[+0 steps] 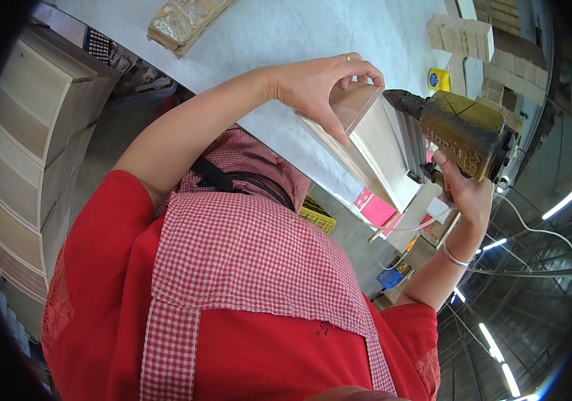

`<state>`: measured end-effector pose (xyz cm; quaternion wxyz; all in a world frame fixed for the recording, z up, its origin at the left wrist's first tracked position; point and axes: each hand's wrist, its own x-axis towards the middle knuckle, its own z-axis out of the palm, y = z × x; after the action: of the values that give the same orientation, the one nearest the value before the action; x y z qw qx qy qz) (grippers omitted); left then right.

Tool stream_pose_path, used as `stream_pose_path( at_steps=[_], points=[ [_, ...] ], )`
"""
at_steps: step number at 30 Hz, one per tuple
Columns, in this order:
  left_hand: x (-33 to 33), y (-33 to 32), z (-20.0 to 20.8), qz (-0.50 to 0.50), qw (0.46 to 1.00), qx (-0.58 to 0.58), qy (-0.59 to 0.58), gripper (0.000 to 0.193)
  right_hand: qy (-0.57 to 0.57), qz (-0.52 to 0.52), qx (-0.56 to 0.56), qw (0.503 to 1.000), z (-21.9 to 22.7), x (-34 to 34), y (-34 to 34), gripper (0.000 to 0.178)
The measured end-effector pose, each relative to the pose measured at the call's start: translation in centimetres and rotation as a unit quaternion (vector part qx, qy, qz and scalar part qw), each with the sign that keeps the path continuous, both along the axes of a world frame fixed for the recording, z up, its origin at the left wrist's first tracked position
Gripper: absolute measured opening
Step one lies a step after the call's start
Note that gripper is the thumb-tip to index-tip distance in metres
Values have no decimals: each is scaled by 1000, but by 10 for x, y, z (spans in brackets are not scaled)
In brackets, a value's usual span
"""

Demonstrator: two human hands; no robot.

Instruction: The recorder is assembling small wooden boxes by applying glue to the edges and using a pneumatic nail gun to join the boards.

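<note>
My left hand [316, 85] grips the end of a long, pale wooden box [383, 150], thumb on the near side and fingers curled over the far side. The box rests on the blue-grey worktable [286, 33] and looks tilted in this view. My right hand [468, 192] is wrapped round a worn, yellowish and black nail gun [463, 123]; its handle is mostly hidden by the hand. The gun's dark nose reaches the upper corner of the box, close to my left fingertips. Whether the nose touches the wood I cannot tell.
Stacked wooden blocks [460, 37] stand at the far right, near a small yellow tub [439, 79]. A bundle in clear wrap [185, 23] lies on the table's far left. Stacked wooden boxes [25, 154] rise at left. A pale hose [533, 229] hangs at right.
</note>
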<state>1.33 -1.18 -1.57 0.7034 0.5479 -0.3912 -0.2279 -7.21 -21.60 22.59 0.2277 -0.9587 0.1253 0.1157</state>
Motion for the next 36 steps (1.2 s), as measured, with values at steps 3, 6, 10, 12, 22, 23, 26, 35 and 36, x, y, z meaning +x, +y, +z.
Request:
stream_pose_path(
  at_steps=[3,6,10,12,22,23,26,35,36],
  points=[
    [0,0,1,0,1000,1,-4,100,0,1,6,1000,0,0,-1,42],
    [0,0,0,4,1000,3,-9,99,-5,9,12,1000,-1,1,0,41],
    [-1,-1,-2,8,1000,0,-9,99,20,-18,-9,1000,1,2,4,39],
    [-1,0,-1,8,1000,-1,-8,98,34,-34,-22,999,3,3,6,38],
    [-6,5,-1,25,999,27,-36,102,71,-82,-83,991,3,9,21,36],
    [-11,6,-2,58,997,29,-50,105,65,-92,-78,991,3,8,21,36],
    [-28,7,-6,120,989,32,-77,110,-13,-13,-28,999,-1,-11,5,37],
    [-68,-24,-14,329,909,152,-207,73,-5,99,-22,995,0,-48,19,39],
    [-70,-25,-14,334,905,163,-207,70,-6,99,-22,995,0,-50,21,39]
  ],
)
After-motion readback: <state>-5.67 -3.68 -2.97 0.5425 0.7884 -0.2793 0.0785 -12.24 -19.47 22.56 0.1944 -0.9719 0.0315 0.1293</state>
